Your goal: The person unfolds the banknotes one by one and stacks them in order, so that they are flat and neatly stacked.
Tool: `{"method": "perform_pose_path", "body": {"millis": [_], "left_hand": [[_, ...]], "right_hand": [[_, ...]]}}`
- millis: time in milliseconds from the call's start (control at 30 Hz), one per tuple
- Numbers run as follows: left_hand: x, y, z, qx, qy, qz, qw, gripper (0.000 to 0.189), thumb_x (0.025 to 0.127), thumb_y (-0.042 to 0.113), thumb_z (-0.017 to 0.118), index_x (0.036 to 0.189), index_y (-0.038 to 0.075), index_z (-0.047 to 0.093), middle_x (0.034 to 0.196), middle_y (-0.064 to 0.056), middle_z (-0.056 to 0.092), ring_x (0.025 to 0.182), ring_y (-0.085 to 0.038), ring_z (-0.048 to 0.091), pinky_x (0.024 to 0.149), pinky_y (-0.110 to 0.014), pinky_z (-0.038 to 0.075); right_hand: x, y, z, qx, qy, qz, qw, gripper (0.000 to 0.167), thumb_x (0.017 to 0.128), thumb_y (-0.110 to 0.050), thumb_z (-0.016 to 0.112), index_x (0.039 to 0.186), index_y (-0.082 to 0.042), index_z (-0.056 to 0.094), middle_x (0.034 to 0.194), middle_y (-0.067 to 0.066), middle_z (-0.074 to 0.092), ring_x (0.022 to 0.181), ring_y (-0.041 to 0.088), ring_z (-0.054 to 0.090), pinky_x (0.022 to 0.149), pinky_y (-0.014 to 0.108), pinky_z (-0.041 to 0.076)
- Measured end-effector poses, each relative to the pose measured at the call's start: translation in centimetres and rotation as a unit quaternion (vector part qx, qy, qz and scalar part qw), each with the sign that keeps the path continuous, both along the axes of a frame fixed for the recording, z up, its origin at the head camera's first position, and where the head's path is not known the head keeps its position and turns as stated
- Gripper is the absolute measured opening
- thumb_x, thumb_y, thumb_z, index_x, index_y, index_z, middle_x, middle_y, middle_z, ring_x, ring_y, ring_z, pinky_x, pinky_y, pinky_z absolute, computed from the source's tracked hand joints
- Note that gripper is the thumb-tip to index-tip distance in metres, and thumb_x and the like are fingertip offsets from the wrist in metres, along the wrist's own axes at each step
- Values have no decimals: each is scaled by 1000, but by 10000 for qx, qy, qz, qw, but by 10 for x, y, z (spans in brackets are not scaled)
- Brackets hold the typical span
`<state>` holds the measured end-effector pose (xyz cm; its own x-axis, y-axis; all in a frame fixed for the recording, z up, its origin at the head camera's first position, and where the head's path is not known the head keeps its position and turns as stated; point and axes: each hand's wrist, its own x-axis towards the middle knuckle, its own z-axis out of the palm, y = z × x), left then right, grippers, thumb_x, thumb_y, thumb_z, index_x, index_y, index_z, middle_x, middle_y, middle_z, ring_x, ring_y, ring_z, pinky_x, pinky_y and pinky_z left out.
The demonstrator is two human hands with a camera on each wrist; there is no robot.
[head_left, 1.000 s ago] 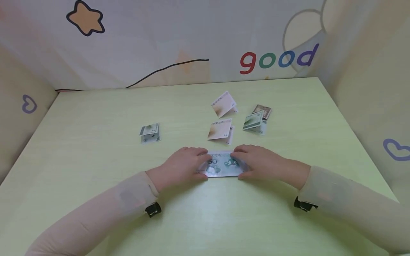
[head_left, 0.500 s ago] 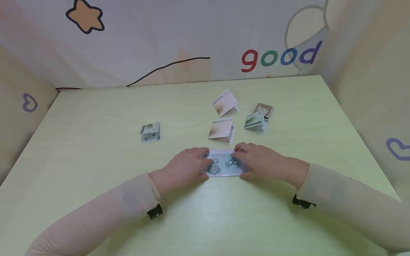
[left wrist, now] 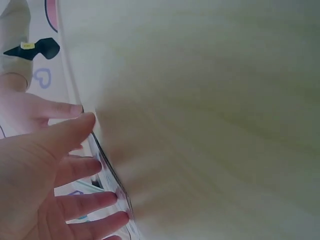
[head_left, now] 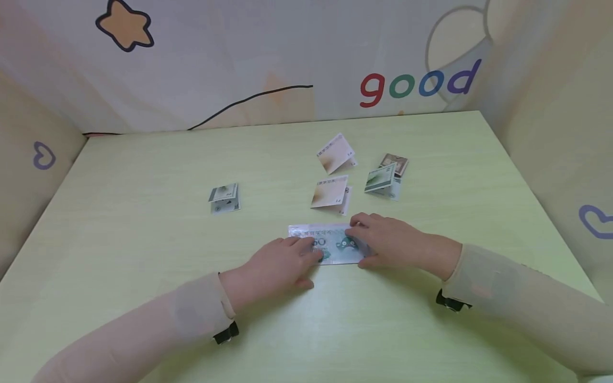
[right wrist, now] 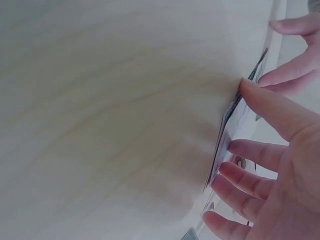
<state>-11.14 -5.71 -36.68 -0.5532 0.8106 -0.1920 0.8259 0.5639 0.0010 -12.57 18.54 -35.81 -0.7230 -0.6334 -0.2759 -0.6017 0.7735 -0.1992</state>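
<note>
A teal play banknote [head_left: 332,246] printed with "50" and a cartoon figure lies flat near the middle of the table. From the side, in the right wrist view, its edge shows more than one layer [right wrist: 232,112]. My right hand [head_left: 395,240] holds its right end, thumb at the near edge and fingers on the far side. My left hand [head_left: 275,266] rests its fingertips on the left part of the note. The left thumb is off the near edge, and the note's upper left corner shows. In the left wrist view, the left fingers [left wrist: 95,200] are spread along the note.
Beyond the hands stand two folded pinkish notes [head_left: 329,192], one behind the other. To their right, a folded green note [head_left: 380,178] overlaps a brown note [head_left: 400,161]. Another folded green note [head_left: 225,197] is at the left. Printed fabric [head_left: 239,58] borders the table.
My left hand has let go of the note's left end and slid toward me, its thumb coming away from the edge. The right hand stays nearly still on the right end.
</note>
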Motion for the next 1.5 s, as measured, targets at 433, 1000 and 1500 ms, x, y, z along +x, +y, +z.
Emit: {"method": "perform_pose_path", "body": {"millis": [433,1000,1500], "left_hand": [[5,-7,-1,-300,-213,40,9993,65,90,58,46,143,20,40,147,-13,33,130,-34,37,100,-44,38],[6,-4,-2,-573,-559,191,9966,76,87,65,43,147,21,31,152,-15,21,134,-39,26,101,-47,36],[3,-16,-3,-553,-585,-34,9967,72,90,62,41,148,21,28,153,-13,18,137,-35,21,100,-46,37]], "right_hand": [[-4,0,0,-57,-99,-27,9999,66,78,-32,76,130,-2,51,130,13,47,111,27,49,93,40,45],[27,3,2,782,-268,343,9960,72,87,-44,62,145,-10,35,150,19,22,134,43,24,96,56,37],[32,4,5,954,-229,420,9943,71,89,-46,58,146,-14,31,151,17,20,134,41,24,92,53,42]]}}
